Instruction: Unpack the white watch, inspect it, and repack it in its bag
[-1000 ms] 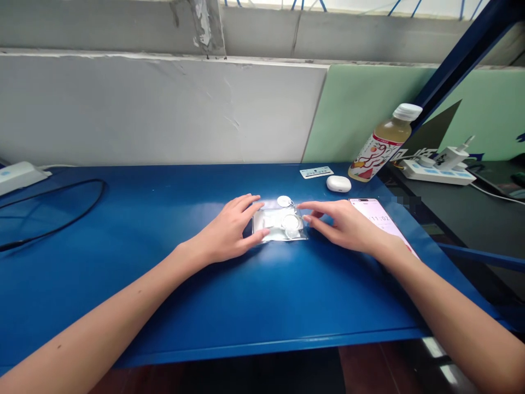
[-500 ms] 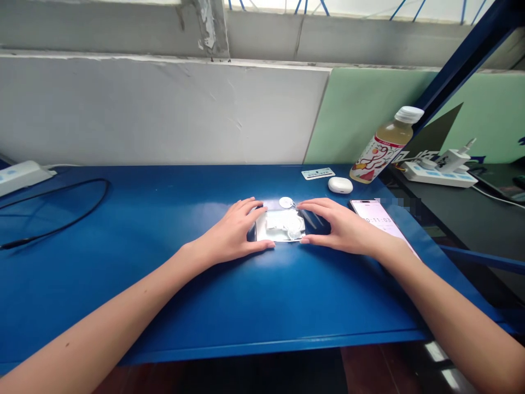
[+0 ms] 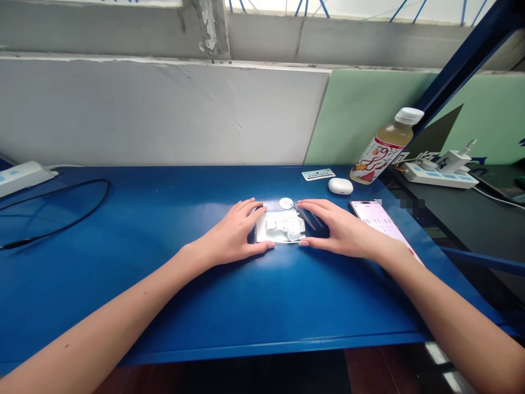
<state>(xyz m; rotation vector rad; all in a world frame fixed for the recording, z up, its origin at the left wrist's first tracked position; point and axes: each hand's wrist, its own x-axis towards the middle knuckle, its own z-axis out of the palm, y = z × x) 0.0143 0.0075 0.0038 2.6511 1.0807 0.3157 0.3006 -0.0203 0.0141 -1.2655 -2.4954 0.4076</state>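
A small flat clear packet (image 3: 280, 226) with white contents, one part round, lies on the blue table between my hands. Glare hides what exactly is inside. At its top edge is a round white tag (image 3: 286, 203) with a small metallic link. My left hand (image 3: 238, 230) rests at the packet's left side, its fingers and thumb spread around that end. On the other side, my right hand (image 3: 334, 225) has its fingertips near the tag and its thumb at the lower right corner. Both hands appear to touch the packet's edges without closing on it.
A phone (image 3: 375, 221) showing a timer lies partly under my right forearm. Behind it are a white earbud case (image 3: 340, 186), a small printed card (image 3: 319, 174) and a leaning drink bottle (image 3: 381, 148). A black cable (image 3: 102, 200) and a power strip (image 3: 24, 178) are at left.
Both hands hold the same pose around the packet. The view has shifted very slightly, and the glare on the packet is a little weaker, so its round part shows more clearly.
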